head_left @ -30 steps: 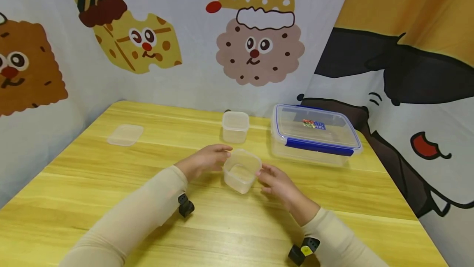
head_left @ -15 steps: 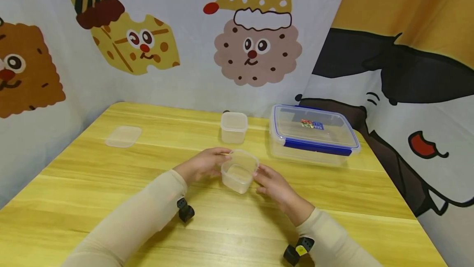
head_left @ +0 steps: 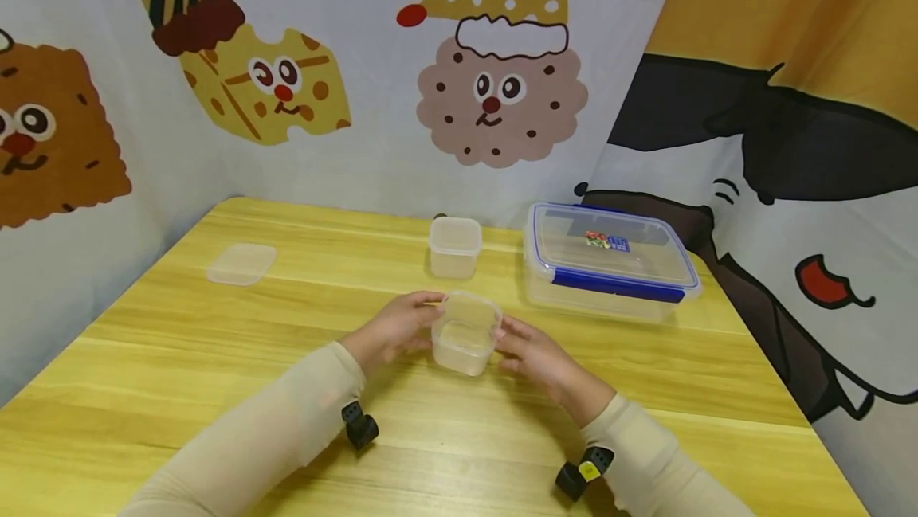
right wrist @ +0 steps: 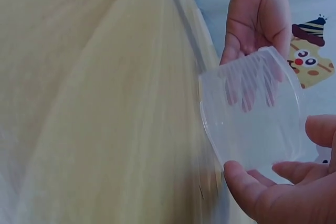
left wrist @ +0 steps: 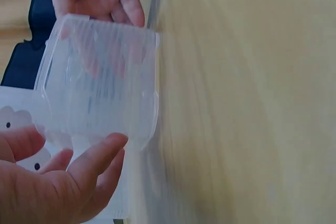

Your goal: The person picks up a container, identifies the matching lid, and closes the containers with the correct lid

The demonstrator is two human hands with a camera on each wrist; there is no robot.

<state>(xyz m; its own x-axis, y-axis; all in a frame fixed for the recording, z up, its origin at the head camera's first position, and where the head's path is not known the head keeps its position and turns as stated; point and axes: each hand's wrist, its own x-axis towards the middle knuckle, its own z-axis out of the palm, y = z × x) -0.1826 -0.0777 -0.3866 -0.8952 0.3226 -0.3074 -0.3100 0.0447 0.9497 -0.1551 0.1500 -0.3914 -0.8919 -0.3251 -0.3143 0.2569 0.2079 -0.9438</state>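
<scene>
A clear, lidless plastic food container (head_left: 464, 338) is held between both hands at the middle of the table, its open top facing up. The left hand (head_left: 403, 327) grips its left side, thumb near the rim and fingers lower along the wall (left wrist: 97, 156). On the opposite side the right hand (head_left: 534, 354) holds it the same way, the fingertips (right wrist: 236, 171) against the wall in the right wrist view. Just behind stands a second small container (head_left: 455, 248) of similar shape, with its lid on. A loose translucent lid (head_left: 242, 264) lies flat toward the left.
A large clear storage box (head_left: 610, 262) with a blue-clipped lid stands at the back right. The wooden table (head_left: 215, 366) meets a white printed cloth (head_left: 380, 174) along its back edge. Cloth also hangs on the left and right sides.
Both hands have turned the held container slightly, so one flat side now faces the front more squarely. It stays at about the same place. The other things have not moved.
</scene>
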